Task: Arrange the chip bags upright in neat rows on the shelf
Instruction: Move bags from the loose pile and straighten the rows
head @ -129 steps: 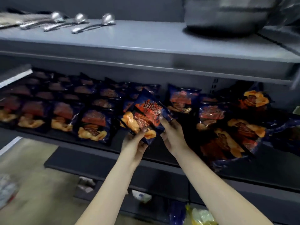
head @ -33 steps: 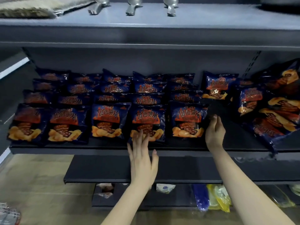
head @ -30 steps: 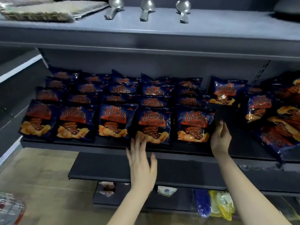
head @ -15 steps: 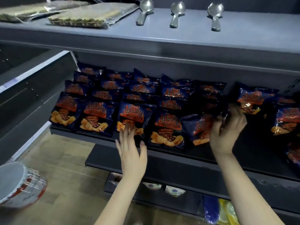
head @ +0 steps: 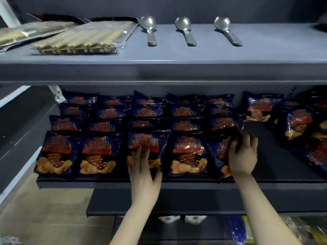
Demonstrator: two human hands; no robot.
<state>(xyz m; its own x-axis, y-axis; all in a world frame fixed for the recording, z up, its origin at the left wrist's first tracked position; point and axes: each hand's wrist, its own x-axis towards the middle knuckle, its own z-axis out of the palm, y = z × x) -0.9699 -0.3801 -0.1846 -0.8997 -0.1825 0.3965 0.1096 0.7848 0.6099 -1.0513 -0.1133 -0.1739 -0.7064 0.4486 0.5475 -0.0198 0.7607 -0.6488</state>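
Observation:
Dark blue chip bags with orange print stand in several rows on the middle shelf point(head: 177, 183). My left hand point(head: 144, 167) rests with straight fingers on the front of the third front-row bag point(head: 147, 142). My right hand point(head: 243, 154) grips the rightmost front-row bag point(head: 216, 152), fingers curled over its upper right edge; that bag leans a little. A further bag point(head: 258, 106) stands apart at the back right. Loose bags point(head: 299, 124) lie piled at the far right.
The shelf above point(head: 177, 68) overhangs the bags and carries three metal spoons point(head: 185, 30) and wrapped flat packs point(head: 79, 39). A bare dark patch of shelf point(head: 276, 156) lies right of my right hand. Lower shelves hold other goods point(head: 235, 230). Tan floor at lower left.
The view has come closer and shifted right. My left hand has moved up from the shelf edge onto a front-row bag. My right hand has set its bag down into the front row.

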